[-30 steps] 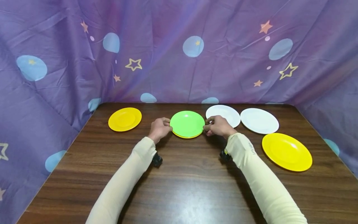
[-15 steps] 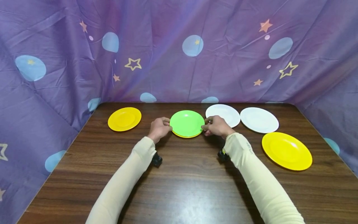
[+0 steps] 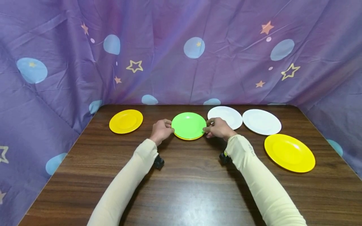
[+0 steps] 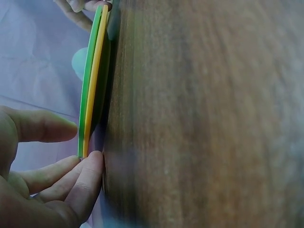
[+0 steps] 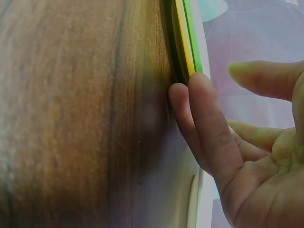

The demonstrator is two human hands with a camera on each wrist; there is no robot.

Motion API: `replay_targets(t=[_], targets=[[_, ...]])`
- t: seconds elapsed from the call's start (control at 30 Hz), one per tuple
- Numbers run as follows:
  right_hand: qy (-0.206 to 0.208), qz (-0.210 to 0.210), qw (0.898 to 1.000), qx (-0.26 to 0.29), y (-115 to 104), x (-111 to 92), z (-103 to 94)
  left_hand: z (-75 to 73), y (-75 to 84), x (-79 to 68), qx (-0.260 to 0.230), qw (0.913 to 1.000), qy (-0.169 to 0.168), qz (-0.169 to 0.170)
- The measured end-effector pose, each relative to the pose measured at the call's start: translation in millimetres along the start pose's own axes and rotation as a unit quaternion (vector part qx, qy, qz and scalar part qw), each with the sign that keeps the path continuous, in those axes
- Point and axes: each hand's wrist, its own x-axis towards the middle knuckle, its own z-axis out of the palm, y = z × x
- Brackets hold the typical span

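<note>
In the head view a green plate [image 3: 189, 125] lies on a yellow plate [image 3: 189, 139], whose edge shows as a thin crescent at the front. My left hand [image 3: 161, 130] is at the stack's left side; in the left wrist view its thumb [image 4: 52, 127] is right at the green rim, and its fingertips [image 4: 95, 159] meet the edges of both plates. On the opposite side is my right hand [image 3: 219, 128]. Its fingers [image 5: 202, 88] touch the stacked rims in the right wrist view, while the thumb [image 5: 256, 76] stands off above the green plate.
Two white plates [image 3: 226, 116] [image 3: 261, 121] lie at the back right of the brown wooden table [image 3: 186, 175]. A larger yellow plate [image 3: 289, 153] is near the right side, another yellow plate [image 3: 126, 121] at the back left. A purple patterned curtain [image 3: 169, 69] hangs behind.
My right hand has shifted slightly left, its thumb now over the green plate's edge. The left hand and the stacked plates look nearly still.
</note>
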Motion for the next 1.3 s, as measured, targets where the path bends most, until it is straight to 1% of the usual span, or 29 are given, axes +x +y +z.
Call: replay_targets(t=[0.3, 0.8, 1.07, 1.23, 1.3], targets=[[0.002, -0.019, 0.999, -0.025, -1.2, -0.1, -0.3, -0.6, 0.4, 1.2, 0.002, 1.0000, 0.004, 0.002], [0.000, -0.024, 0.999, -0.042, 1.7, 1.4, 1.0, -0.8, -1.2, 0.4, 0.003, 1.0000, -0.004, -0.004], [0.003, -0.021, 0.999, -0.050, 4.3, 0.4, 2.9, -0.5, -2.4, 1.1, 0.004, 0.9998, -0.017, -0.003], [0.005, -0.020, 0.999, -0.050, 2.4, 0.3, 2.8, -2.7, -1.6, 2.3, 0.003, 0.9997, -0.023, -0.002], [0.004, -0.021, 0.999, -0.047, 1.7, 0.3, 2.6, -3.9, -1.0, 2.5, -0.002, 0.9996, -0.028, -0.006]])
